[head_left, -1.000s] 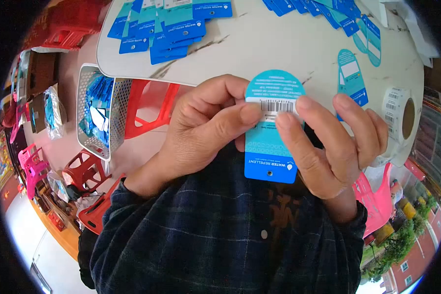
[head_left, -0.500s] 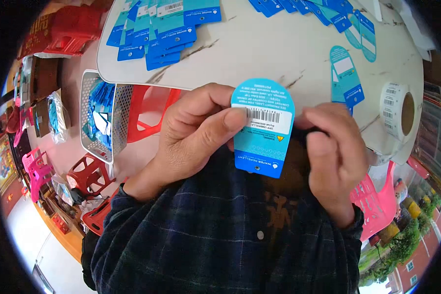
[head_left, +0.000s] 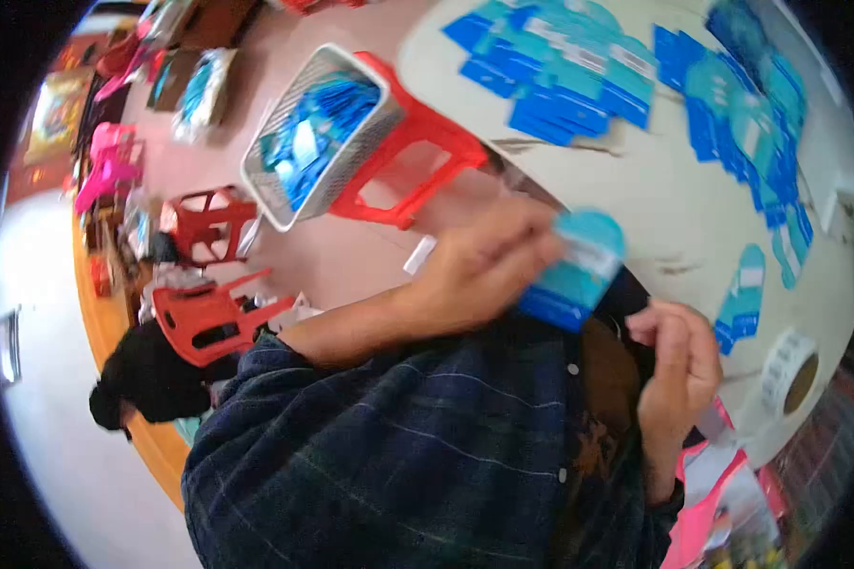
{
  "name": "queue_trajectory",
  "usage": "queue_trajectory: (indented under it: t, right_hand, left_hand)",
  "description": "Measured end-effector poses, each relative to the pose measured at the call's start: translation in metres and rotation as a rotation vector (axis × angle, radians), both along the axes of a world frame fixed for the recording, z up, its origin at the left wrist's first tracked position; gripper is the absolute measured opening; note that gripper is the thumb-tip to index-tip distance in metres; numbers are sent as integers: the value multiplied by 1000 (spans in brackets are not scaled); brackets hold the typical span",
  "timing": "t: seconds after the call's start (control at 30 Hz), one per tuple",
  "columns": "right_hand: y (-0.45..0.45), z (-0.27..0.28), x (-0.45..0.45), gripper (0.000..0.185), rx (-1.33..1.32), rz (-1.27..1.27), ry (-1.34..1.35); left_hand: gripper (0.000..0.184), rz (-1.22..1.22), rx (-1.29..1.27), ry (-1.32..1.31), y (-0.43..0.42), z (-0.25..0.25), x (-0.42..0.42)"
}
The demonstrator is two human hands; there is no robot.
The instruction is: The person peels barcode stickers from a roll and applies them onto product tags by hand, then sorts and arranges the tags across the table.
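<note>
My left hand (head_left: pixel 489 266) pinches a blue and teal hang tag (head_left: pixel 588 256) between thumb and fingers, in front of my shirt by the table edge. The tag has a rounded end and a white barcode label, blurred by motion. To the right and a little lower is my right hand (head_left: pixel 678 365), apart from the tag. Its fingers are curled together, and anything between the fingertips is too small to make out. A roll of white labels (head_left: pixel 786 370) stands on the table beyond that hand. Nearby lie a few loose tags (head_left: pixel 742 294).
Piles of tags (head_left: pixel 565 71) and a long row of overlapping tags (head_left: pixel 745 133) cover the table (head_left: pixel 655 209). A white basket (head_left: pixel 270 194) full of tags rests on a red stool (head_left: pixel 427 180). Red chairs (head_left: pixel 223 308) and a person in black (head_left: pixel 152 379) are at left.
The view has swung leftward, bringing the basket and a person in black further into sight. The tag stays in my left hand, and my right hand has drawn lower, away from it.
</note>
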State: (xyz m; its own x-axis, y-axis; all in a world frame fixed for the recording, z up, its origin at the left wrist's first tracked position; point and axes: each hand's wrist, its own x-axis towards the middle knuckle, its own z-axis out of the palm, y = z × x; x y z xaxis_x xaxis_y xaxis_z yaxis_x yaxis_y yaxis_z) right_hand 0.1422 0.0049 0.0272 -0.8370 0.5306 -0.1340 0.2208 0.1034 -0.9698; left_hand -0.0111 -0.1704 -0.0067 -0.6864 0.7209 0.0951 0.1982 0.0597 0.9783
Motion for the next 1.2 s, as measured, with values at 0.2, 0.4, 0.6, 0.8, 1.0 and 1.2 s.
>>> queue_trajectory:
  t: [0.2, 0.4, 0.6, 0.8, 1.0, 1.2]
  right_hand:
    - [13, -11, 17, 17, 95, -135, 69]
    - [15, -16, 35, 17, 71, -225, 66]
    - [21, -15, 49, 16, 110, -292, 66]
    - [32, -25, 72, 18, 245, -389, 97]
    - [50, -38, 103, 20, 612, -431, 316]
    - [54, -49, 150, 23, 680, -939, 181]
  left_hand:
    - [28, 836, 154, -220, -92, -58, -54]
    - [25, 1019, 264, -234, -173, -97, -135]
    - [47, 1208, -141, 20, -227, -153, -171]
    - [36, 1066, -279, 339, -96, -65, -117]
    - [30, 303, -99, 1022, 19, -20, -50]
    - [43, -562, 8, 977, 150, 0, 46]
